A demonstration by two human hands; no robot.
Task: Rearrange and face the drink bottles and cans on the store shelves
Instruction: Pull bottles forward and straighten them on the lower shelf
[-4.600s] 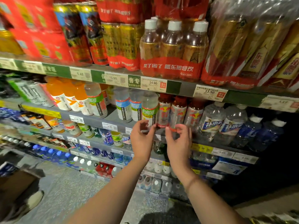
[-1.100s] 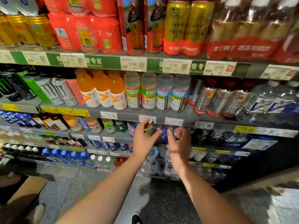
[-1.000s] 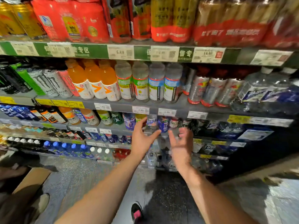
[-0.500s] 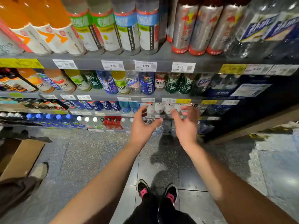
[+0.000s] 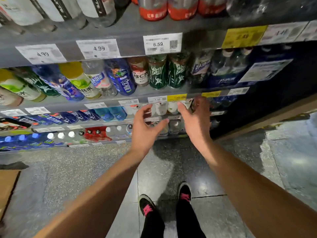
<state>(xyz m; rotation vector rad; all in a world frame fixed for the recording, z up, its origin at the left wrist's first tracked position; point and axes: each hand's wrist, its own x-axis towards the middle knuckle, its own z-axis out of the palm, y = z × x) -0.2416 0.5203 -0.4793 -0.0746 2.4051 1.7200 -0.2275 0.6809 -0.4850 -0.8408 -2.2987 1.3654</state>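
Observation:
My left hand [image 5: 145,129] and my right hand [image 5: 197,119] reach out side by side in front of a low shelf of white bottles [image 5: 161,108]. Both hands have loosely spread fingers and hold nothing. The white bottles stand between and just behind the two hands; whether a fingertip touches one I cannot tell. One shelf higher stand green bottles [image 5: 157,74], a dark blue bottle [image 5: 122,78] and a red-capped bottle [image 5: 139,73]. Blue bottles [image 5: 109,114] fill the low shelf to the left.
Price tags [image 5: 163,42] line the grey shelf edges. The lowest shelf holds red packs [image 5: 97,133] and clear bottles with white caps [image 5: 60,135]. A cardboard box [image 5: 7,188] lies on the floor at left. My black shoes [image 5: 147,205] stand on grey tiles.
The view has tilted down from the upper shelves to the lower ones. Both hands have dropped from the middle shelf to the low shelf of white bottles, still empty.

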